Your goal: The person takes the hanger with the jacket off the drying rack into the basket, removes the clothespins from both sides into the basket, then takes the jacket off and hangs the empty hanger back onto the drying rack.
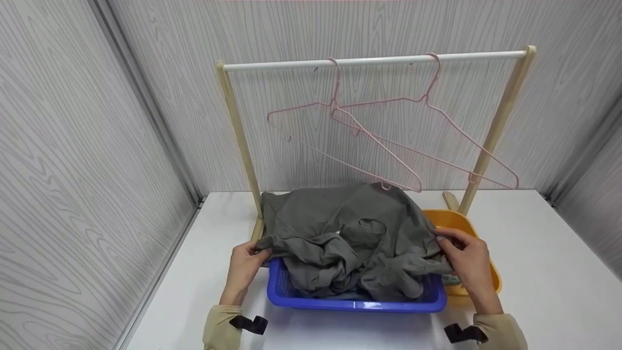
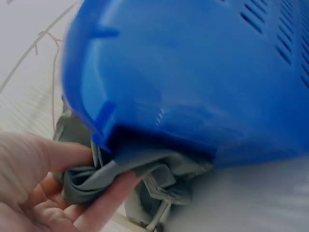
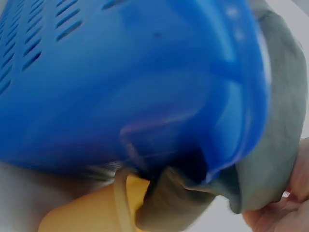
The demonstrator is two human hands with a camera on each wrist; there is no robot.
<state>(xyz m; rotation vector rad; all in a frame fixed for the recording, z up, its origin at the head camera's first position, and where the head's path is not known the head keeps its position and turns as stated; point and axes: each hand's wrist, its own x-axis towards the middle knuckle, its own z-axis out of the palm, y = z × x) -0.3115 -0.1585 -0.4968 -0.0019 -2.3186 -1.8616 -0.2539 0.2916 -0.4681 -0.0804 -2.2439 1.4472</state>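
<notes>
A dark grey cloth garment (image 1: 340, 209) lies crumpled in and over a blue plastic basket (image 1: 357, 305), spreading past its back rim. At the basket's left side my left hand (image 1: 244, 267) pinches an edge of the garment between thumb and fingers. The left wrist view shows that folded grey fabric (image 2: 91, 181) in the fingers, just below the basket's corner. On the other side my right hand (image 1: 466, 260) pinches the garment's right edge, partly in front of a yellow basin. In the right wrist view the fabric (image 3: 277, 106) hangs past the basket rim to my fingertips.
Two pink wire hangers (image 1: 340, 108) hang from the white bar (image 1: 379, 61) of a wooden-legged rack behind the basket. The yellow basin (image 1: 457, 218) stands at the right, partly under the garment, with something greenish inside. All stand on a white table (image 1: 544, 253) before patterned panels.
</notes>
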